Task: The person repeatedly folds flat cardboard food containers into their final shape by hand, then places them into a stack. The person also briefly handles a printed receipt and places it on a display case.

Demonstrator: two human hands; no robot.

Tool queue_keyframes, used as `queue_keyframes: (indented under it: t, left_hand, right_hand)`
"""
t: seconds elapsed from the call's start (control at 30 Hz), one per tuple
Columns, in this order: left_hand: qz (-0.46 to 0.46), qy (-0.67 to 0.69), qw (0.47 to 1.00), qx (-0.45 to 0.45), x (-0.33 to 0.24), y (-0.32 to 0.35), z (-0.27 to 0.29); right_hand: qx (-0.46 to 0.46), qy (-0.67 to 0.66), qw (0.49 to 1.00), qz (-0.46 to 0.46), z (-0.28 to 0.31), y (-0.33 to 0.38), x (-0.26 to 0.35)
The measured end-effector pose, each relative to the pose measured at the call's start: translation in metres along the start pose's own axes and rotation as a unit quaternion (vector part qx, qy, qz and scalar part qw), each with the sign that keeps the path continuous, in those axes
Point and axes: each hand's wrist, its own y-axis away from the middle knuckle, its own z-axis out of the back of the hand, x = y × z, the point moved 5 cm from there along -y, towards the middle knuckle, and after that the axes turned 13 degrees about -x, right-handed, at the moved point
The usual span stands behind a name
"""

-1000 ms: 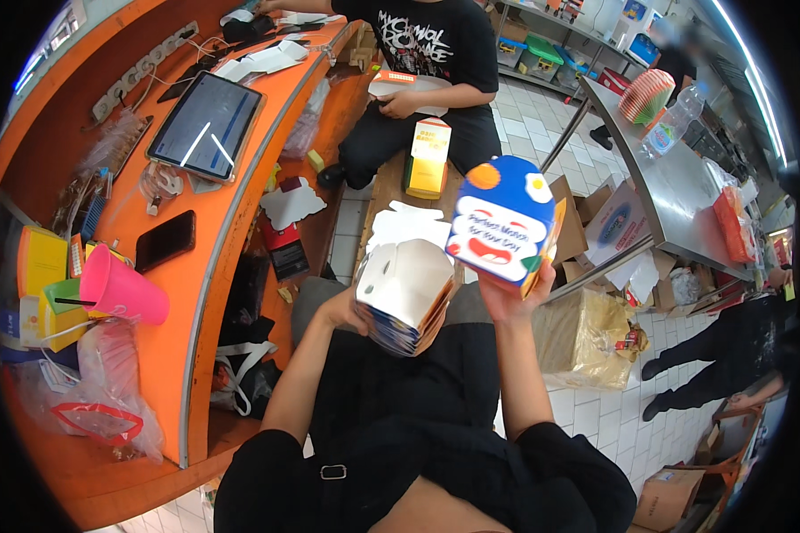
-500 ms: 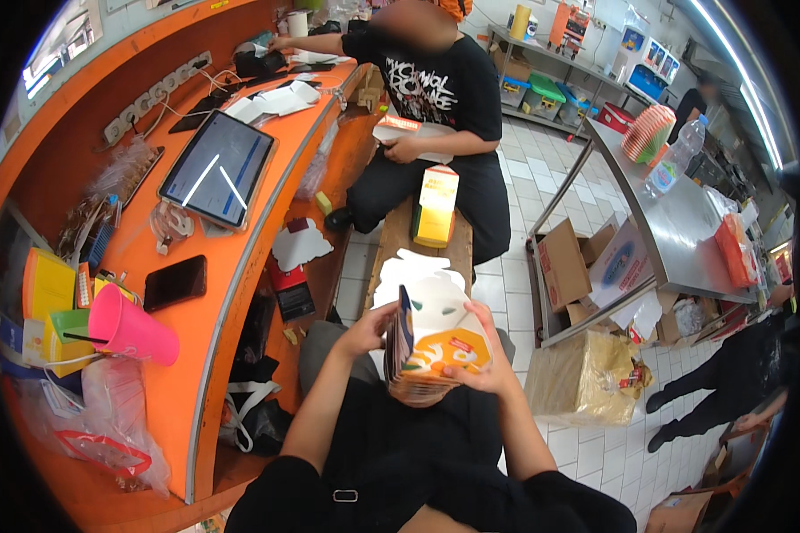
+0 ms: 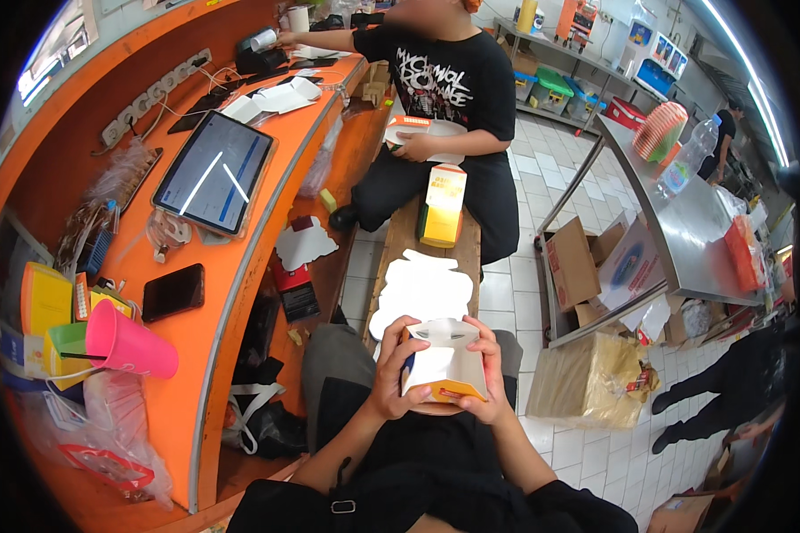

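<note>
Above my lap, a small cardboard food carton (image 3: 440,362) with a white inside and an orange front is folded into a box shape, its top open toward me. My left hand (image 3: 391,373) grips its left side, fingers round the far corner and thumb near the front edge. The right side is held by my right hand (image 3: 491,373) in the same way. Just beyond lies a flat white carton blank (image 3: 422,293) on the wooden bench (image 3: 396,238). Farther along stands a yellow carton (image 3: 442,209). Under the held carton a brownish edge shows, mostly hidden.
A person (image 3: 449,80) sits opposite, one hand on a white and orange carton (image 3: 427,140). On the orange counter (image 3: 231,293) at left are a tablet (image 3: 213,173), a phone (image 3: 173,291) and a pink cup (image 3: 133,342). A steel table (image 3: 684,240) stands right, above a wrapped bundle (image 3: 587,380).
The carton, flatter and stacked with others between my hands before, is now a raised box shape. Both hands have moved closer around it. The person opposite keeps reaching toward the counter.
</note>
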Motion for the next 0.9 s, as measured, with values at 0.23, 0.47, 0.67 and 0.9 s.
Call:
queue_keyframes:
  t: [0.23, 0.47, 0.67, 0.9]
  left_hand:
    - [-0.078, -0.115, 0.989, -0.039, 0.011, 0.013, 0.027]
    - [-0.021, 0.048, 0.998, -0.046, 0.028, 0.033, 0.006]
    - [0.155, 0.188, 0.963, -0.120, 0.056, 0.049, 0.037]
    - [0.527, 0.256, 0.787, -0.193, 0.178, 0.167, 0.020]
  right_hand:
    - [0.015, 0.061, 0.997, 0.039, 0.001, 0.006, 0.002]
    - [0.037, 0.098, 0.993, 0.045, -0.005, 0.002, 0.004]
    - [-0.151, -0.118, 0.978, -0.088, 0.036, 0.018, -0.034]
    - [-0.159, -0.114, 0.857, -0.476, 0.035, 0.121, -0.167]
